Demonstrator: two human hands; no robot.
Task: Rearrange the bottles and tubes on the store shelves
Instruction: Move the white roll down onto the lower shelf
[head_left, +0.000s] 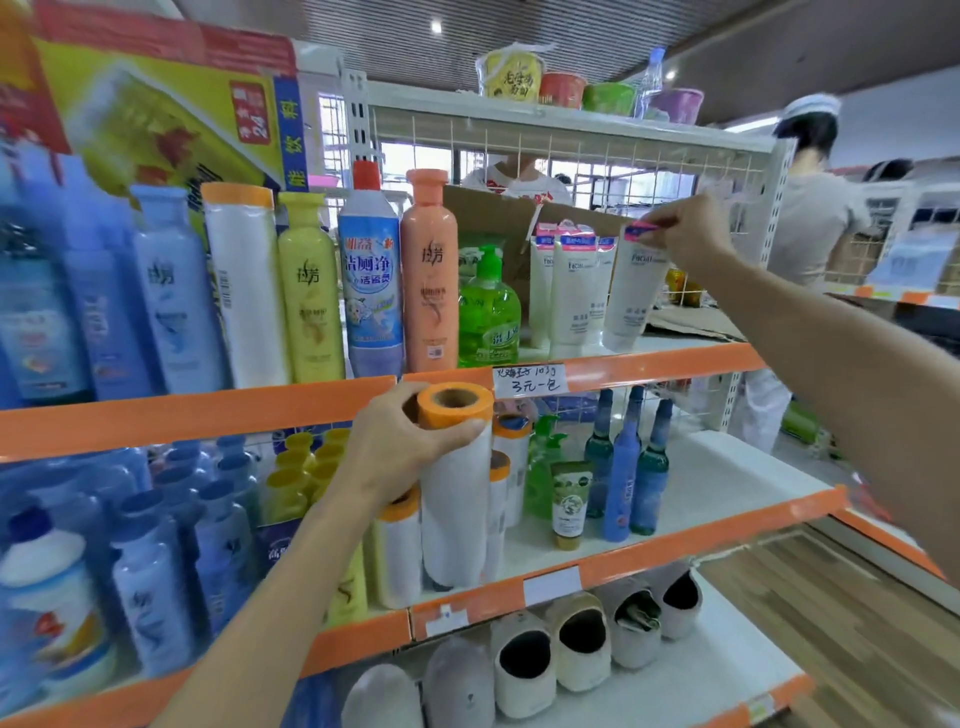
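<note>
A white facial-cleanser tube (635, 291) is being pinched at its pink crimped top by the fingers of the right hand (685, 236); it is hanging tilted at the right end of the upper shelf (660, 364), just beside a row of like tubes (569, 291). Its lower cap appears to be touching or just clearing the shelf; which cannot be told. The tube is being judged light, soft-walled and smooth; the flat crimp is giving a thin hold, and a grip round the body would likely be steadier.

A white roll with an orange end (457, 467) is being gripped near its top by the left hand (400, 452), fingers curled round it, in front of the lower shelf (675, 545). It is being judged stiff, light and slightly slippery in its wrap.
</note>
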